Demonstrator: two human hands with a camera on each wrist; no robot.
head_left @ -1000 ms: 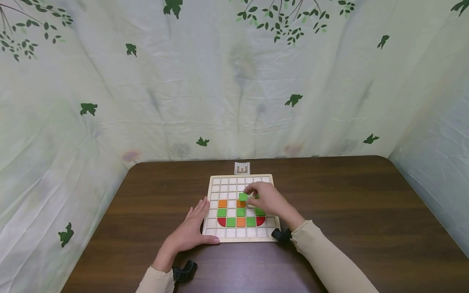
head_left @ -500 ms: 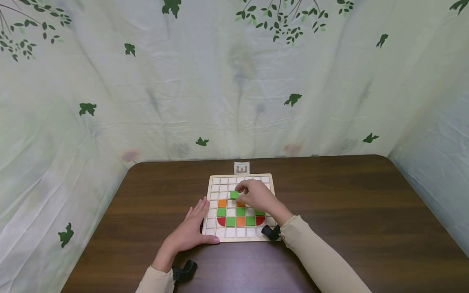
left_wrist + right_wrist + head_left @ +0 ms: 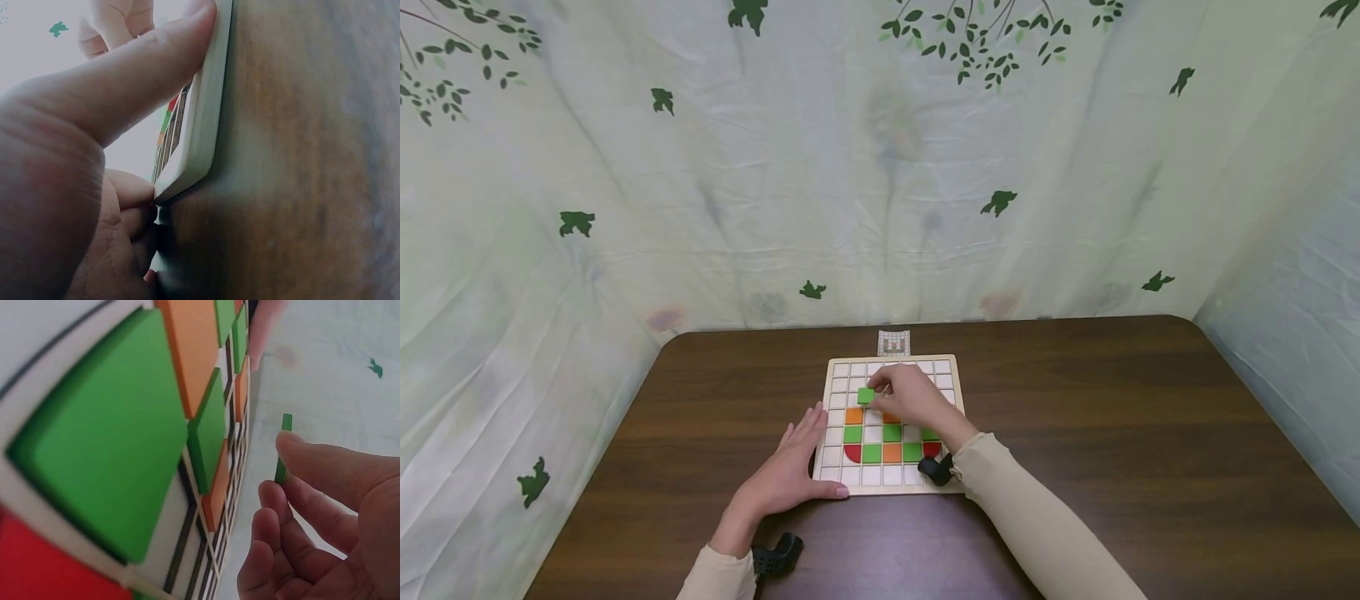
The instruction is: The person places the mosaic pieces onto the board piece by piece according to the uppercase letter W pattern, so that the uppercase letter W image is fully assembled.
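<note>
My right hand pinches a small green square tile between thumb and fingers, over the upper left part of a white gridded board with a pale wooden frame. In the right wrist view the tile appears edge-on, apart from the board surface. My left hand rests at the board's lower left corner, fingers straight along the left side and thumb on the near rim. On the grid lie an orange tile, a green tile and a red rounded tile, with several others partly hidden by my right hand.
A small printed card with a grid pattern lies just beyond the board's far edge. The brown wooden table extends on both sides. A pale cloth with green leaf prints hangs behind it.
My right hand has moved left across the board with the green tile, from above the middle columns to above the left orange tile. My left hand has stayed in place.
</note>
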